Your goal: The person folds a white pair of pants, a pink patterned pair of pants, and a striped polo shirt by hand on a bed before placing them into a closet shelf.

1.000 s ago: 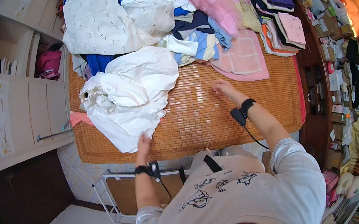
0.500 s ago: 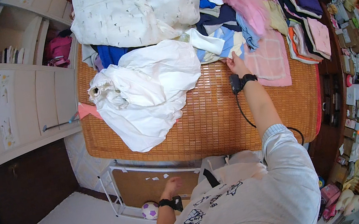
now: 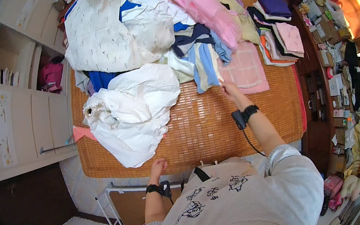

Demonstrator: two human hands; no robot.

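Note:
My right hand pinches the lower corner of a blue-and-cream striped cloth. The cloth stretches from the heap of clothes toward me over the woven bamboo mat. My left hand is by the mat's near edge, fingers curled in, with nothing visible in them. Left of the striped cloth lies a crumpled white garment with a gathered opening. A folded pink checked cloth lies just right of my right hand.
A large white patterned cloth and pink tulle top the heap. Folded clothes are stacked at the right. A white cabinet borders the left side. A white-framed rack leans below the near edge.
My right hand has pulled the striped cloth nearer, drawing it out of the heap. My left hand has risen from beside the rack to the mat's near edge. The view has shifted.

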